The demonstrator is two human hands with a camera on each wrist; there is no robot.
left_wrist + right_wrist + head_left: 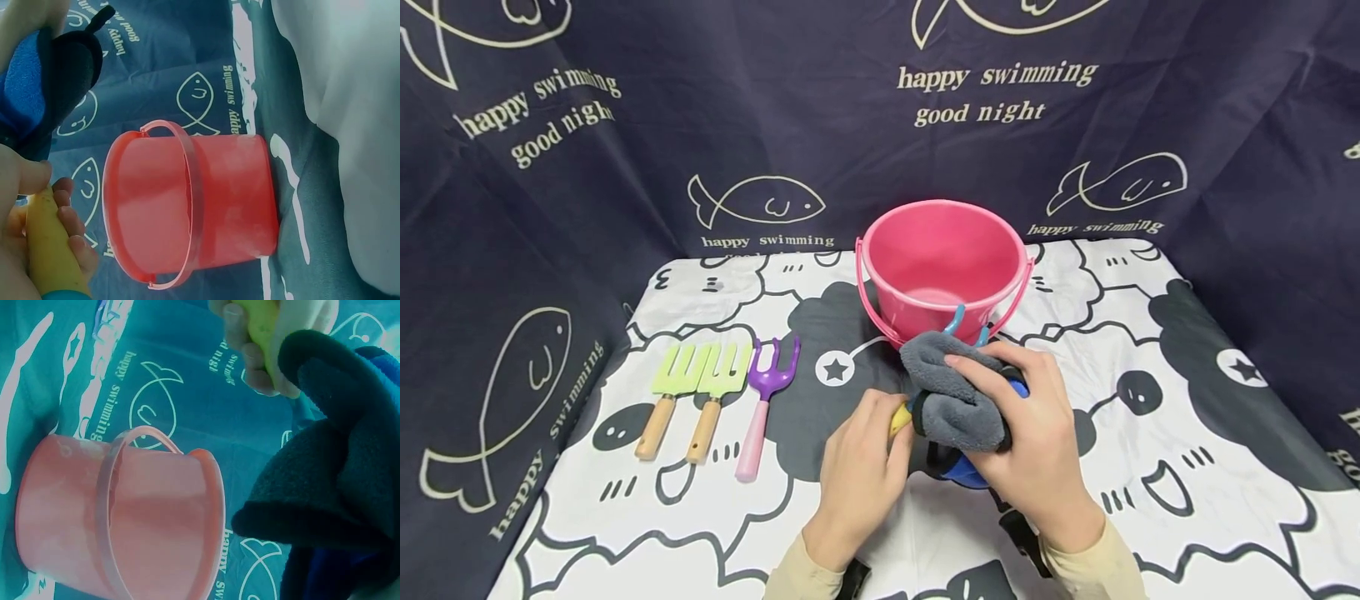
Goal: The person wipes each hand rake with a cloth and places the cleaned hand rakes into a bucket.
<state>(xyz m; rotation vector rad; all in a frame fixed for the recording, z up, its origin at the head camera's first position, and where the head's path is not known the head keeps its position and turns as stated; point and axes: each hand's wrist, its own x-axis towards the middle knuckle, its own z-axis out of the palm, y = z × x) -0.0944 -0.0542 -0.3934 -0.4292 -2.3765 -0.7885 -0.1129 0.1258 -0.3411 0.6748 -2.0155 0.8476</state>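
Observation:
A small garden fork with a yellow handle [53, 244] and light blue tines [956, 320] is held between both hands. My left hand [865, 462] grips its handle, with fingers wrapped round the yellow grip. In my right hand [1037, 433] is a bunched cloth [962, 425], grey on one side and blue on the other, with black edging. The cloth is folded around the fork's middle and hides its neck; the tines poke out beyond it. Both hands are in front of the pink bucket [943, 250], whose near rim is just behind the tines.
Left of the hands lie two green garden forks [677, 371] with wooden handles and a purple fork [772, 379] with a pink handle. The bucket's handle [194, 200] hangs down along its side. A dark curtain [820, 108] with fish prints stands behind and beside the cartoon-print tablecloth [647, 512].

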